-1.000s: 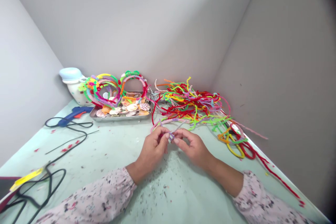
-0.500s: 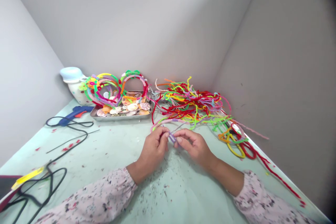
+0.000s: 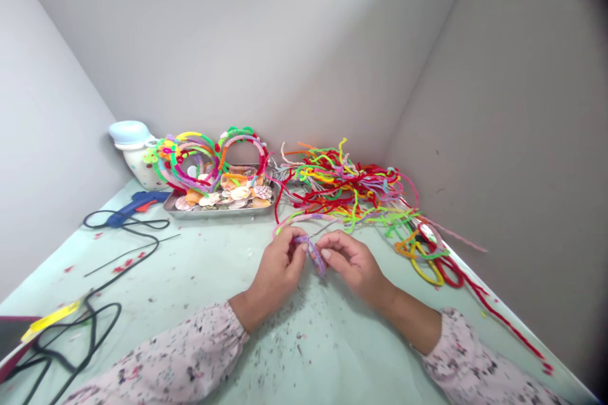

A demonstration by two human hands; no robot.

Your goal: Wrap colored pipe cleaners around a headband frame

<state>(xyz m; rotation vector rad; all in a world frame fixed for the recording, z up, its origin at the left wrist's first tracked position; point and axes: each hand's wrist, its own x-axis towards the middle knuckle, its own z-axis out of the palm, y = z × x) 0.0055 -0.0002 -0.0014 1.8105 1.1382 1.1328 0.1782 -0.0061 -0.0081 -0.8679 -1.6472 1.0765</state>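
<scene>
My left hand (image 3: 278,266) and my right hand (image 3: 349,259) meet over the pale green table (image 3: 209,278), fingertips pinched on a short lilac pipe cleaner (image 3: 314,252) bent between them. The piece hangs down from the pinch toward the table. A pink and green pipe cleaner (image 3: 304,220) curves just behind my fingers. Both wrists rest on the table, in flowered pink sleeves.
A heap of coloured pipe cleaners (image 3: 351,190) fills the back right corner. A metal tray of shells (image 3: 218,202) holds pipe-cleaner hoops (image 3: 209,155). A blue glue gun (image 3: 135,205) with black cord (image 3: 95,316) lies left, near a white jar (image 3: 133,152). Walls close in on three sides.
The lilac piece has turned from lying across my fingertips to hanging down between them. My right hand slid slightly lower. Nothing else moved.
</scene>
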